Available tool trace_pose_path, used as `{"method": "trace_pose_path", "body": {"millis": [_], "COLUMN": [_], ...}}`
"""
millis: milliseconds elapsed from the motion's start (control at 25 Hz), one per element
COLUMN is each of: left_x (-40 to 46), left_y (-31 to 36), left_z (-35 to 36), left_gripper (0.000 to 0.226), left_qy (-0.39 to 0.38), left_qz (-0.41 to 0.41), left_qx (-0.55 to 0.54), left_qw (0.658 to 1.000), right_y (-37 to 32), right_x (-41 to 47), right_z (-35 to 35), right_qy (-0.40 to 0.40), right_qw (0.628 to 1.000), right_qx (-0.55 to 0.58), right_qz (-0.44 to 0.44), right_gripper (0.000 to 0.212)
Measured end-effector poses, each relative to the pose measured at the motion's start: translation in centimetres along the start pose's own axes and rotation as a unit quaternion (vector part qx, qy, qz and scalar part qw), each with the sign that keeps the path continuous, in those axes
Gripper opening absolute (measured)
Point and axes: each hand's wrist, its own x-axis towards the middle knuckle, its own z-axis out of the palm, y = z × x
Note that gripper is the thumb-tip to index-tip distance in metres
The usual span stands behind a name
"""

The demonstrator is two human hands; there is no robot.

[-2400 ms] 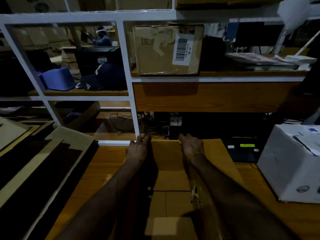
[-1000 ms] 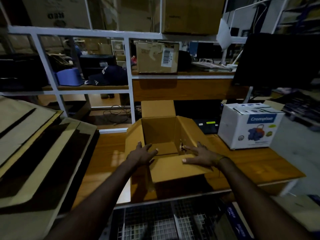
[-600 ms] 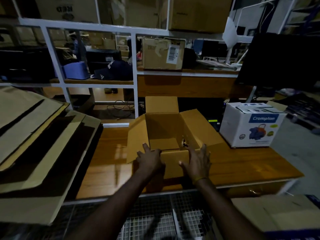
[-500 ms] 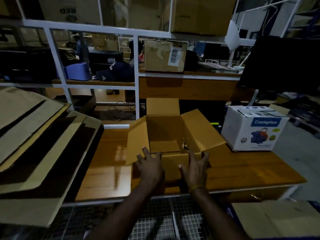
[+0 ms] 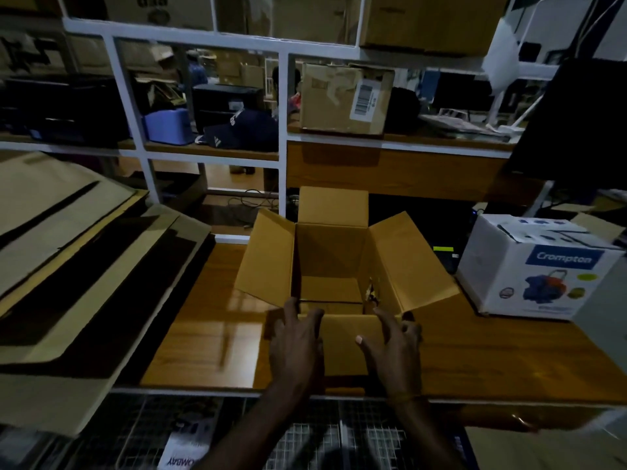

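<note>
An open brown cardboard box [image 5: 330, 252] stands on the wooden table [image 5: 217, 334], its four top flaps spread outward and nothing visible inside. My left hand [image 5: 297, 347] lies on the folded-down near flap at its left side, fingers straight and reaching the box rim. My right hand [image 5: 395, 347] is at the flap's right side with fingers spread and slightly bent over the flap's corner. Neither hand grips the cardboard.
A white Crompton box [image 5: 539, 266] sits on the table to the right. Flattened cardboard sheets [image 5: 74, 266] are stacked at the left. A white-framed shelf [image 5: 283, 144] with boxes, a cap and a blue case stands behind. A wire mesh [image 5: 305, 435] lies below the table edge.
The box went from closed under my hands to standing open with its flaps out. My hands came back toward me onto the near flap and pressed it down.
</note>
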Motion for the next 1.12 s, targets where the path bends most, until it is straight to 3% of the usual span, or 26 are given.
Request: {"method": "trace_pose_path", "body": {"millis": [280,640,920,1120], "left_x": [0.9,0.1,-1.4,-1.7], "left_y": [-0.7,-5.6,-13.4,-18.7], "left_z": [0.2,-0.7,-5.8,-10.3], "left_gripper": [0.054,0.053,0.059,0.059], "left_qy": [0.020,0.113,0.145,0.156], "left_qz": [-0.004,0.054,0.110,0.152], "left_qx": [-0.010,-0.096,-0.141,-0.186], "left_qw": [1.000,0.988,0.973,0.958], "right_y": [-0.7,-4.6,-12.9,-19.1], "right_x": [0.0,-3.8,-9.3,-12.4], "right_z": [2.0,4.3,7.1,8.6], "right_qy": [0.003,0.045,0.108,0.173], "right_qw": [1.000,0.998,0.990,0.983], "right_qx": [0.025,0.030,0.060,0.048], "right_qz": [0.007,0.033,0.066,0.041], "right_gripper": [0.059,0.060,0.055,0.056]}}
